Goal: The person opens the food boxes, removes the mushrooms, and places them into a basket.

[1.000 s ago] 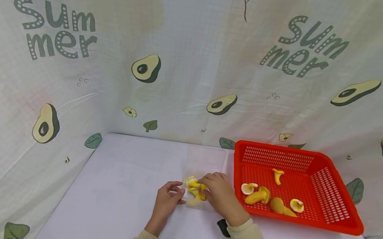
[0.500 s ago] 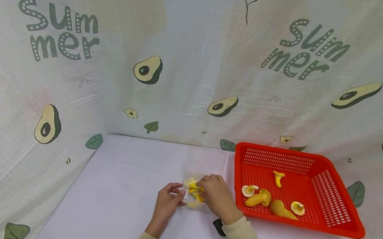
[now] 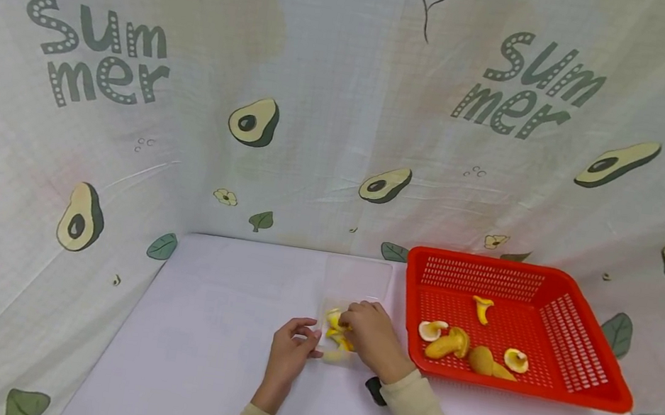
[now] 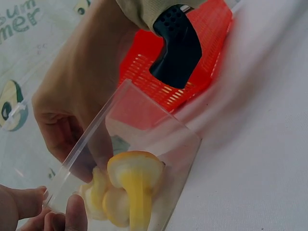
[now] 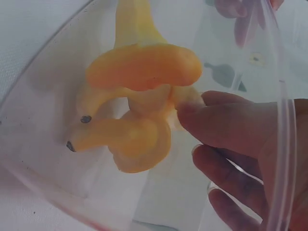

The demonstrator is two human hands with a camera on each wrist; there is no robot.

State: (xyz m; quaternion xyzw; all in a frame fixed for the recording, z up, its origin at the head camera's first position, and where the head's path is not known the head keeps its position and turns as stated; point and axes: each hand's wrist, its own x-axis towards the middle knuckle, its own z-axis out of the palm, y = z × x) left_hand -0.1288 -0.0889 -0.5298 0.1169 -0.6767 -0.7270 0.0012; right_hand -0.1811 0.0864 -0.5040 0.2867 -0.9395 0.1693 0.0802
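Observation:
A clear plastic box (image 3: 357,279) with its lid folded back stands mid-table, with several yellow mushrooms (image 3: 340,338) inside. At its left wall, my left hand (image 3: 289,355) pinches the rim between thumb and fingers. My right hand (image 3: 375,341) reaches in from the right, thumb and fingers pinching a pale yellow mushroom (image 5: 188,97); its far side is hidden. Closest to the left wrist camera, one mushroom (image 4: 137,178) leans against the transparent wall with its stem down. Two stems with dark ends (image 5: 91,134) show in the right wrist view.
A red plastic basket (image 3: 585,331) stands right of the box. In it lie several more mushrooms, among them a small yellow one (image 3: 481,310) and a thick brownish one (image 3: 447,344). Behind the white table (image 3: 210,333) hangs a cloth (image 3: 324,91) with avocado prints.
My right hand and forearm have shifted a little to the left over the box, and the mushrooms beneath look slightly moved. My left hand stays in place.

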